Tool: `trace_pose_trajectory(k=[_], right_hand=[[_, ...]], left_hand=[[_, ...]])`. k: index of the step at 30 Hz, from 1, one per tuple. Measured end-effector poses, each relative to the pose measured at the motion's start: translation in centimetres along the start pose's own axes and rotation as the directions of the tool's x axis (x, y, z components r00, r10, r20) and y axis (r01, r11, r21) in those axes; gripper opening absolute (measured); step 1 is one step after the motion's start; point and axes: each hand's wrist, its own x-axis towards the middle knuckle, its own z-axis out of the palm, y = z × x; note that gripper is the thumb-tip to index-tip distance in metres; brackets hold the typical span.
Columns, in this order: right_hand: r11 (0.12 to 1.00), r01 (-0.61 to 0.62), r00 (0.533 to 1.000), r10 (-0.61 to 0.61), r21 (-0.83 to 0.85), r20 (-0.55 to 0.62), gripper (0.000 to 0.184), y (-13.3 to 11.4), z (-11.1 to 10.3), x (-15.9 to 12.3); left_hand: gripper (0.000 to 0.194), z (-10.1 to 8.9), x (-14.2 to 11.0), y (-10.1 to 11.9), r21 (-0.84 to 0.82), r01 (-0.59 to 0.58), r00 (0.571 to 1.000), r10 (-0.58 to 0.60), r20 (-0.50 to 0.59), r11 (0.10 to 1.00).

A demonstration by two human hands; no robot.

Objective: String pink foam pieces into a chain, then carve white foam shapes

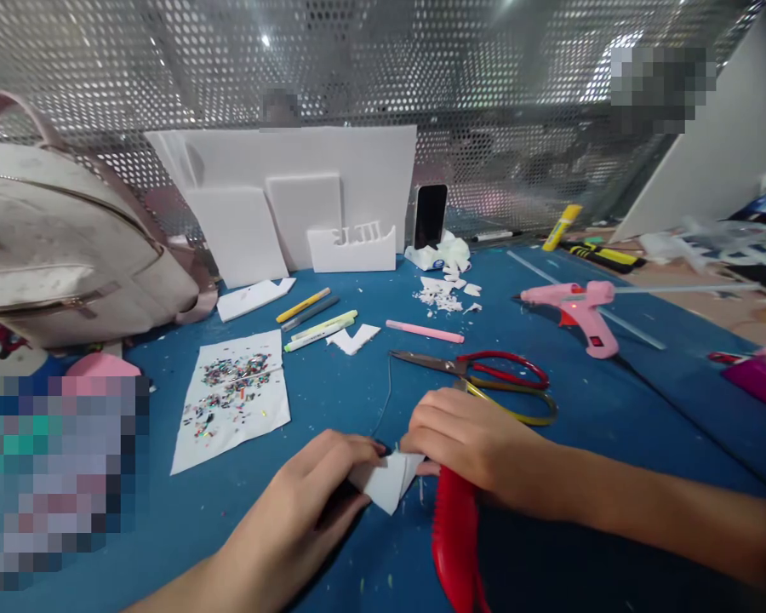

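Note:
My left hand (pixel 312 494) pinches a small folded white piece (pixel 389 484), paper or thin foam sheet, low over the blue table. At its right edge, the fingers of my right hand (pixel 463 438) grip the same piece. A red object with a ribbed edge (pixel 454 545) runs from beneath my right hand to the bottom of the view; its kind and far end are hidden. Just beyond that hand lie scissors (pixel 460 366) with one red and one yellow handle loop. A thin thread or wire (pixel 386 396) trails from the scissor tips toward my left fingers.
Glitter lies on a white sheet (pixel 230 400) at left. Several pens (pixel 322 326) and white scraps (pixel 440 294) are farther back. A pink glue gun (pixel 578 311) with a cord lies right. White boards (pixel 236 234), a phone (pixel 430 217) and a backpack (pixel 70 247) stand behind.

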Motion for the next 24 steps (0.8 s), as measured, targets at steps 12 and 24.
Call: trace_pose_trajectory(k=[12, 24], right_hand=[[0.991, -0.025, 0.991, 0.041, 0.132, -0.125, 0.015, 0.0, -2.0, 0.3], [0.815, -0.477, 0.879, 0.438, -0.328, -0.19, 0.027, 9.1, -8.3, 3.5]], left_hand=[[0.019, -2.1, 1.4, 1.1, -0.478, 0.366, 0.913, -0.407, 0.019, 0.799], [0.027, -2.0, 1.3, 0.2, -0.599, 0.322, 0.914, -0.406, -0.004, 0.733]])
